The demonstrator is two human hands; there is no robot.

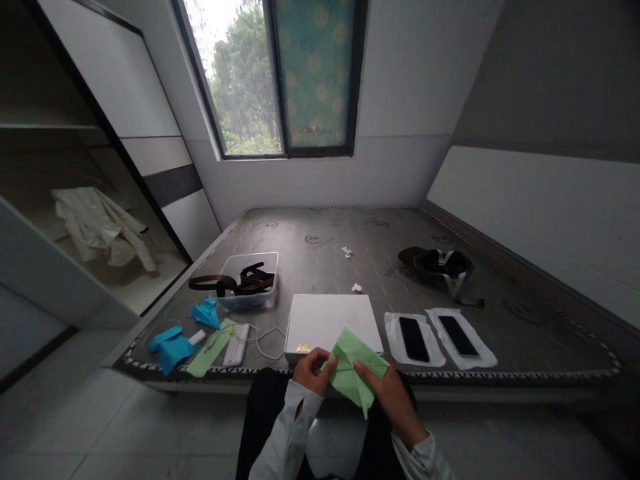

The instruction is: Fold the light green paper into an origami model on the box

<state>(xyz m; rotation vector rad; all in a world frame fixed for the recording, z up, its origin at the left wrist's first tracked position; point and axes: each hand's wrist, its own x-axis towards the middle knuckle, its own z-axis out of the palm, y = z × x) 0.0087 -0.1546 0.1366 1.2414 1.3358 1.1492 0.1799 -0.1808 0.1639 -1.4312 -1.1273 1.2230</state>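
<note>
A light green sheet of folded paper [354, 363] is held between my two hands, above my lap and just in front of a white box [330, 317]. My left hand [314, 373] pinches the paper's left edge, fingers curled. On the right side, my right hand [390, 393] grips it with the thumb lying across the top face; the other fingers are hidden behind the paper. Creases run over the sheet, and one pointed flap hangs down at the bottom. A small gold patch [303, 347] shows on the box's front left corner.
Left of the box lie a white power strip [237, 345] with its cord, a green paper strip [213, 350], folded blue papers [175, 350] and a clear bin [250, 301] with belts. Two phones [414, 339] on white sheets and a cap [437, 263] lie to the right on the mattress [310, 230].
</note>
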